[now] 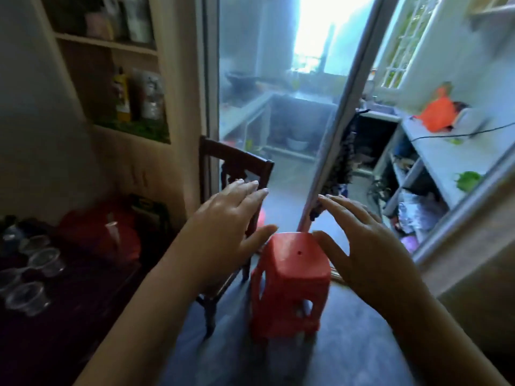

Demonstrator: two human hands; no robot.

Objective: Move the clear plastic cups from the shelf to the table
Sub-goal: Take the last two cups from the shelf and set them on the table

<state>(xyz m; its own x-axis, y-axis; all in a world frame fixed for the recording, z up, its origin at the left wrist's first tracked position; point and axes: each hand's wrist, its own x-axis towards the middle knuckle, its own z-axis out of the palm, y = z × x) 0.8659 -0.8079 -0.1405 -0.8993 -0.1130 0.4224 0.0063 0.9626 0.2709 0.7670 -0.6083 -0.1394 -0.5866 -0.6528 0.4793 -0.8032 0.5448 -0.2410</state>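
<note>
Several clear plastic cups (46, 259) stand on the dark table (83, 302) at the lower left. A wall shelf (111, 43) at the upper left holds bottles and jars; I cannot make out clear cups on it. My left hand (223, 218) and my right hand (359, 246) are both held out in front of me with fingers spread and nothing in them. They hover above a red plastic stool (289, 282), well to the right of the table.
A dark wooden chair (234, 165) stands beside the table by the doorway. A red bag (106, 232) lies at the table's far end. An open glass door (342, 129) leads to a kitchen with white counters (446, 151) on the right.
</note>
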